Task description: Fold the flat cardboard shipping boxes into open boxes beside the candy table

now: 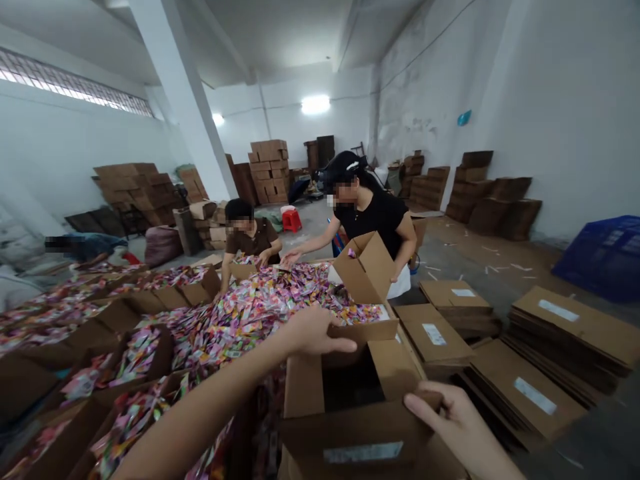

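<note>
An open cardboard box point(350, 427) stands in front of me, its flaps spread and its inside dark. My right hand point(445, 410) grips the near right flap between thumb and fingers. Over the box's far left edge is my left hand point(320, 333), thumb stretched out and fingers apart, with nothing visible in it. Beyond and left of the box lies a large heap of small colourful wrapped packets point(255, 313).
Packet-filled boxes point(140, 353) line the left. Flattened cardboard stacks point(530, 387) lie at right. Across the heap, one person point(373, 220) holds an open box point(367, 267); another person point(250, 240) reaches into packets. A red stool point(291, 219) stands behind.
</note>
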A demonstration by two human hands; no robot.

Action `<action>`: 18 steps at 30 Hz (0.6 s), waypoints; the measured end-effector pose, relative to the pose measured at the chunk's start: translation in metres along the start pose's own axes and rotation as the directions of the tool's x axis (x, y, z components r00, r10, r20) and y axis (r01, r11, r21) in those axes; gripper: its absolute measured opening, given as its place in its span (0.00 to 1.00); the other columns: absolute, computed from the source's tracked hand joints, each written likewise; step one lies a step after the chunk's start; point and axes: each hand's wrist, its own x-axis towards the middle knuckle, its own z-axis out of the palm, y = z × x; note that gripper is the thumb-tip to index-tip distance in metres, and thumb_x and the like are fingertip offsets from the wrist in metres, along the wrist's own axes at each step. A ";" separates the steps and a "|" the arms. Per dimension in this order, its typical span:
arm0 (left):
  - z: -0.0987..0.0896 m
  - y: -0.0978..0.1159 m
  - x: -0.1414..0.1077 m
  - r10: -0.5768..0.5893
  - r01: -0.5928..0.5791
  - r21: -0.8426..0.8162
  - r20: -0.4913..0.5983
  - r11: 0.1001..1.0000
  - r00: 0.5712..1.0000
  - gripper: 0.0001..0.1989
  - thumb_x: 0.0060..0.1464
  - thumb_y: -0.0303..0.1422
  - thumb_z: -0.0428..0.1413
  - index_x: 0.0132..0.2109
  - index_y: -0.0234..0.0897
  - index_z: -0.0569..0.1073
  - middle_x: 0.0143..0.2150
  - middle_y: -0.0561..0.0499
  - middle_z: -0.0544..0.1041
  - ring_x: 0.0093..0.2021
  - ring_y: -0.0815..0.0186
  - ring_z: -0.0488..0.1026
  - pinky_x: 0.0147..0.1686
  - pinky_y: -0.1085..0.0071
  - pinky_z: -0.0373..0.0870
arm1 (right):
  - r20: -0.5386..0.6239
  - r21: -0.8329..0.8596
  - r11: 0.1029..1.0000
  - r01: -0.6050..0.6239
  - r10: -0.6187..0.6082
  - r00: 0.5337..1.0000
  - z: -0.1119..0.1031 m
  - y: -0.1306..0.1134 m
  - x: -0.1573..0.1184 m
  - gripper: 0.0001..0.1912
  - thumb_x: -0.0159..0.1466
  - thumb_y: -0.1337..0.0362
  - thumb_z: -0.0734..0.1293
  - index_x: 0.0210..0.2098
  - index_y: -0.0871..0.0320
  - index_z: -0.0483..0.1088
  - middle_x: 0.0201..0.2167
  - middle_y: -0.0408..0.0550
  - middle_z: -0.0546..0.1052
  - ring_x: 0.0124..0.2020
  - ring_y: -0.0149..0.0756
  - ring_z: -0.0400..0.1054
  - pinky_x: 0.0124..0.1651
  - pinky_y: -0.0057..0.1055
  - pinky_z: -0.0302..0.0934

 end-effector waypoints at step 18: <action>0.042 0.046 -0.058 -0.096 0.101 -0.010 0.244 0.995 0.965 0.44 0.55 0.56 0.44 0.69 0.35 0.42 0.70 0.31 0.36 0.68 0.43 0.33 0.63 0.42 0.40 | 0.077 -0.056 0.998 0.031 -0.026 0.997 0.002 0.015 0.024 0.32 0.59 0.51 0.65 0.61 0.51 0.60 0.59 0.56 0.63 0.62 0.48 0.55 0.63 0.49 0.49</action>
